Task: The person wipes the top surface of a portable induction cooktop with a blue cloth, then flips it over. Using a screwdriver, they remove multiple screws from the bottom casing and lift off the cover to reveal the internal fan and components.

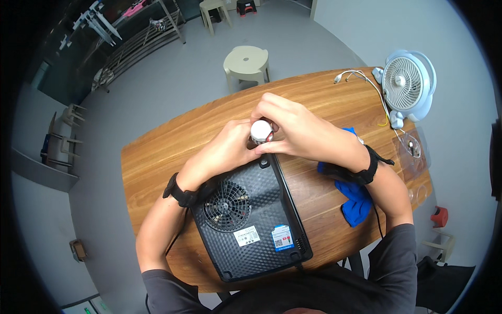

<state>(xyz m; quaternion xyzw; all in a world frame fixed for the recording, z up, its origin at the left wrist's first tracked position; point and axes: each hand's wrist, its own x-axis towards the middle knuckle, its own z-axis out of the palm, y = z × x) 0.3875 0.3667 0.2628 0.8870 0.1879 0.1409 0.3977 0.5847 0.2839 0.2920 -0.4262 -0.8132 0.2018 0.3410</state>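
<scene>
Both my hands are closed around a small bottle with a white cap (260, 131), beyond the far edge of a black induction cooker. My left hand (230, 145) grips it from the left, and my right hand (285, 123) has its fingers and thumb curled around it from the right. A bit of red shows beside the cap; most of the bottle's body is hidden by my fingers. The black induction cooker (256, 209) lies underside up beneath my wrists, showing its round fan grille (226, 205), feet, a white label (247, 236) and a blue-and-white sticker (283, 238).
A blue cloth (357, 204) lies on the wooden table (172, 141) under my right forearm. At the right edge stand a light-blue fan (403, 81), white cables (361, 73) and a clear plastic package (415, 157). A cream stool (246, 59) stands beyond the table.
</scene>
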